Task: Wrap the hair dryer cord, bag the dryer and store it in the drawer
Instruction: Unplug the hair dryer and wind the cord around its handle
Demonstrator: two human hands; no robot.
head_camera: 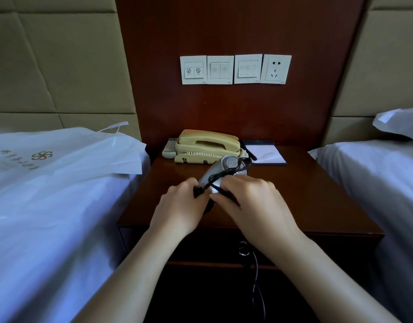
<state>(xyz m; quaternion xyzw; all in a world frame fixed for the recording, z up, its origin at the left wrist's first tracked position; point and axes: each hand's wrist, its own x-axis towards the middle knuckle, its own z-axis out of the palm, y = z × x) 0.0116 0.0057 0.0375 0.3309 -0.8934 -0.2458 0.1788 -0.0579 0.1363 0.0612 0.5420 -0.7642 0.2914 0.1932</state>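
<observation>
A silver hair dryer (227, 164) is held above the dark wooden nightstand (317, 206), its round vented back facing me. Its black cord (220, 174) runs in loops along the body. My left hand (179, 206) grips the handle end and the cord there. My right hand (254, 201) pinches the cord against the dryer. A white plastic bag (68, 155) with a gold logo lies on the left bed. The drawer front (328, 248) below the tabletop looks shut, with a dark cord (256, 276) hanging in front of it.
A beige telephone (207, 145), a remote control (169, 148) and a notepad (268, 153) with a pen sit at the back of the nightstand. Wall switches and a socket (275, 69) are above. White beds flank the nightstand (49, 217), with a pillow (398, 123) on the right.
</observation>
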